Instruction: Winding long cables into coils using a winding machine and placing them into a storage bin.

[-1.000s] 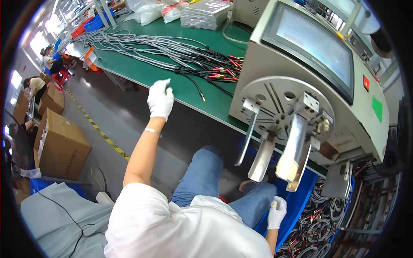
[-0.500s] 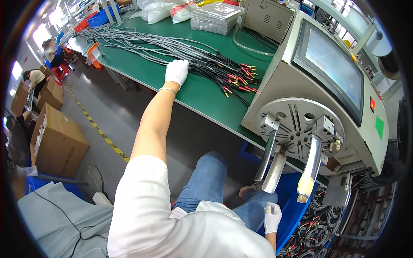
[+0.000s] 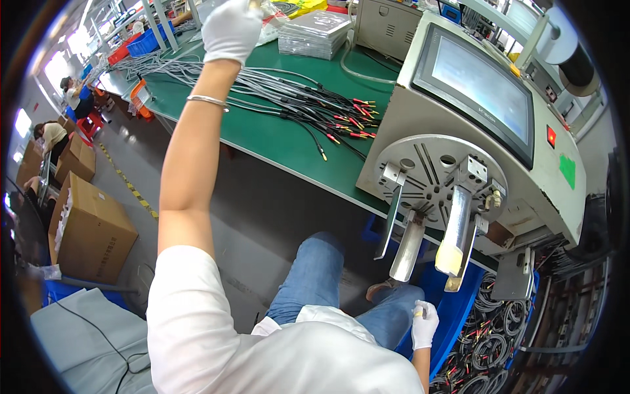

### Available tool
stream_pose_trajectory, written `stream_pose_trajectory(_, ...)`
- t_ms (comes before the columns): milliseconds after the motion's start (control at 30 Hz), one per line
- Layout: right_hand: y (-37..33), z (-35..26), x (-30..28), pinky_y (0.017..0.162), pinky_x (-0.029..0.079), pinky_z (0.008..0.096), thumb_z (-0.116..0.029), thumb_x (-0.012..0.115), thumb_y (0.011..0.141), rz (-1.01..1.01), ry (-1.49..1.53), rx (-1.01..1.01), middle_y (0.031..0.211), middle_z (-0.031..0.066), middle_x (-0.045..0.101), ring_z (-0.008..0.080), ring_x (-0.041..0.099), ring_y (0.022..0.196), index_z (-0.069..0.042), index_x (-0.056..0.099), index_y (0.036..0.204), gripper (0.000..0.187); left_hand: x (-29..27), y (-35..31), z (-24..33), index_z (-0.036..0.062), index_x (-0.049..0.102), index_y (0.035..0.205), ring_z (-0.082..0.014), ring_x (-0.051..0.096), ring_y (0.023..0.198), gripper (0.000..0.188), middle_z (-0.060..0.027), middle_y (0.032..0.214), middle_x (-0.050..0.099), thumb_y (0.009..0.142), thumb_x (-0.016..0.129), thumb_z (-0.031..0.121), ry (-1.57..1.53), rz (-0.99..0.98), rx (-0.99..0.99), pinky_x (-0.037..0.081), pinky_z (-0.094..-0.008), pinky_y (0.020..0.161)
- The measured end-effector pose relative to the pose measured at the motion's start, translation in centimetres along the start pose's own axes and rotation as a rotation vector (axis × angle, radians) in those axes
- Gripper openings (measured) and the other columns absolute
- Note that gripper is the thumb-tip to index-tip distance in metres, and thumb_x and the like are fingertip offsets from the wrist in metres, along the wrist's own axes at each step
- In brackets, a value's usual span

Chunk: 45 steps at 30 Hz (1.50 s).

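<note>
Two white knit gloves are worn on the hands. The left hand (image 3: 231,27) is raised far forward over the green matte counter (image 3: 275,134), its fingers curled shut; what it grips cannot be told. Just right of and below it, a bundle of grey round cables (image 3: 289,98) with red and yellow tips is spread flat on the counter. The right hand (image 3: 424,324) is held low beside the blue denim knee, closed around a small yellow-tipped piece. Above that hand, a beige winding machine (image 3: 485,151) is seen, fitted with a round slotted metal disc (image 3: 433,177) and polished steel prongs.
</note>
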State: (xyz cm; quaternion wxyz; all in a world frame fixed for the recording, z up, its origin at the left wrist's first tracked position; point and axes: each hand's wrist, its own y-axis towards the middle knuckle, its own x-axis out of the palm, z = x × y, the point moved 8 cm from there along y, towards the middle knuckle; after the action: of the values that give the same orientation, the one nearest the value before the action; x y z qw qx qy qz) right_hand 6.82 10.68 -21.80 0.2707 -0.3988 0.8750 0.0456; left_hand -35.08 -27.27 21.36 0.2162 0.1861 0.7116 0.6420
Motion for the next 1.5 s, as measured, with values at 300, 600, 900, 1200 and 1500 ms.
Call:
stream_pose_trajectory(300,1.9,-4.5,-3.6,0.069,0.048,0.0243,-0.005,0.054,0.091,0.117,0.079,-0.112,0.089,0.0049,0.064,0.0119,0.059,0.075,0.000,0.063,0.100,0.014,-8.1,2.4,23.3,0.0056,0.067,0.088,-0.0248,0.060,0.064,0.017,-0.0101,0.069,0.063,0.079,0.059,0.019,-1.142,-0.458,0.532,0.049,-0.0372,0.059)
stream_pose_trajectory(600,0.1,-12.8,-14.3,0.073,0.047,0.0243,-0.006,0.053,0.093,0.419,0.228,-0.301,0.098,0.0076,0.063,0.0145,0.061,0.080,0.001,0.063,0.103,0.016,-15.6,-3.5,33.9,-0.0011,0.052,0.070,-0.0255,0.052,0.042,0.017,-0.0119,0.056,0.049,0.072,0.060,0.014,-1.251,-0.951,0.854,0.046,-0.0405,0.040)
stream_pose_trajectory(900,-1.0,-24.5,-14.8,0.080,0.048,0.0263,-0.009,0.053,0.094,0.409,0.203,-0.605,0.101,0.0095,0.064,0.0148,0.062,0.085,0.002,0.062,0.105,0.019,-6.9,-2.0,32.1,0.0033,0.055,0.088,-0.0284,0.062,0.076,0.019,-0.0125,0.087,0.057,0.071,0.062,0.003,-0.856,-0.859,0.510,0.051,-0.0367,0.062)
stream_pose_trajectory(1200,1.9,-34.1,-6.8,0.079,0.046,0.0245,-0.006,0.065,0.085,0.325,-0.021,-0.969,0.093,0.0068,0.063,0.0120,0.060,0.083,0.001,0.060,0.094,0.012,-5.0,-2.6,29.7,0.0054,0.056,0.083,-0.0277,0.059,0.075,0.022,-0.0106,0.085,0.056,0.068,0.068,-0.005,-1.035,-0.530,0.147,0.050,-0.0316,0.066)
stream_pose_trajectory(1500,4.0,-32.7,-4.8,0.073,0.044,0.0241,-0.006,0.067,0.084,0.330,0.161,-0.690,0.080,0.0009,0.058,0.0087,0.053,0.075,-0.002,0.057,0.092,0.014,-4.0,-6.2,25.3,0.0037,0.065,0.088,-0.0239,0.060,0.069,0.018,-0.0092,0.081,0.060,0.071,0.070,-0.001,-1.239,-0.603,-0.116,0.050,-0.0290,0.062)
